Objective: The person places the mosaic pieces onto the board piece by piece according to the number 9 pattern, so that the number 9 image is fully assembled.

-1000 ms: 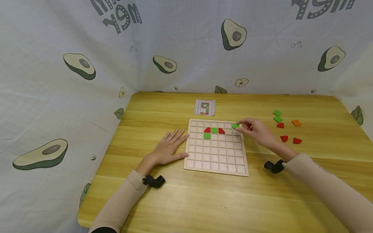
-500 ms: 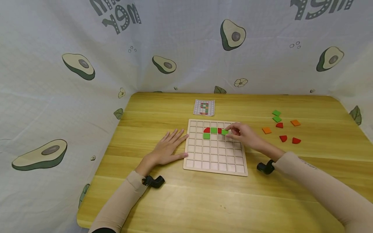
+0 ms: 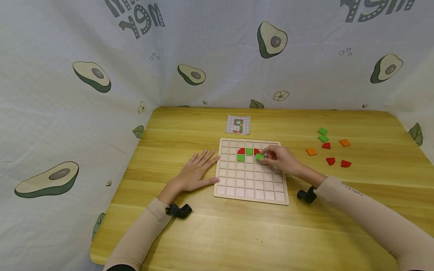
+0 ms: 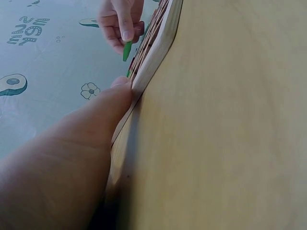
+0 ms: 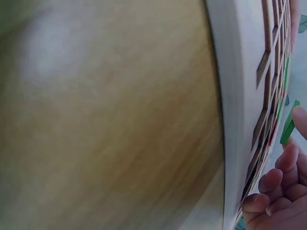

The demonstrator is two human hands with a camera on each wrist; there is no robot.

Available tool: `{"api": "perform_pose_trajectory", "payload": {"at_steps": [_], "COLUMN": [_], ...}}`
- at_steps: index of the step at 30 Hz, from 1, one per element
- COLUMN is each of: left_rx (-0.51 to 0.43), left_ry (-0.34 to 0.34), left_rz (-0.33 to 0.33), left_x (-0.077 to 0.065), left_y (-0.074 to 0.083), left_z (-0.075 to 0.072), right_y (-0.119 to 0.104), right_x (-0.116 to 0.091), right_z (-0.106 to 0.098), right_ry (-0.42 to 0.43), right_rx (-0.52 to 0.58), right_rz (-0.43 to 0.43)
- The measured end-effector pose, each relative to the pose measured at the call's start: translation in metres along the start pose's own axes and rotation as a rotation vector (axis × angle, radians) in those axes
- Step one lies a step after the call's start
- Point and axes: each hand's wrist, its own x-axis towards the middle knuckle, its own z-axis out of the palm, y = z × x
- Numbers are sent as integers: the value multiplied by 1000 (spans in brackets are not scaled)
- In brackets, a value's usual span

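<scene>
A wooden grid board (image 3: pixel 249 184) lies on the table, with a red quarter-circle tile (image 3: pixel 241 151), a green square tile (image 3: pixel 249 151) and another red quarter-circle (image 3: pixel 256 151) in one row. One more green square (image 3: pixel 240 158) sits below the left red one. My right hand (image 3: pixel 279 158) pinches a green square tile (image 3: pixel 259 156) between thumb and finger, just below the right red piece. In the left wrist view that tile (image 4: pixel 127 51) is tilted on edge above the board. Spread flat, my left hand (image 3: pixel 196 173) rests on the table, its fingertips touching the board's left edge.
Behind the board lies a small pattern card (image 3: pixel 238 125). To the right are loose tiles: green squares (image 3: pixel 323 138), orange squares (image 3: pixel 311 151) and red quarter-circles (image 3: pixel 330 161). A printed avocado curtain (image 3: pixel 217 49) hangs along the table's far edge.
My right hand has carried the green square tile from the board's upper right corner leftward, then slightly toward me, to below the right red piece. My left hand has stayed put.
</scene>
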Motion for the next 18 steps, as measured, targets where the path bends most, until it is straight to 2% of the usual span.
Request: {"api": "perform_pose_trajectory", "payload": {"at_steps": [18], "left_rx": [-2], "left_ry": [5], "left_rz": [2], "left_x": [0], "left_y": [-2], "left_z": [2], "right_y": [6], "right_x": [1], "right_z": [10], "right_ry": [17], "right_rx": [-20], "right_rz": [-11]}}
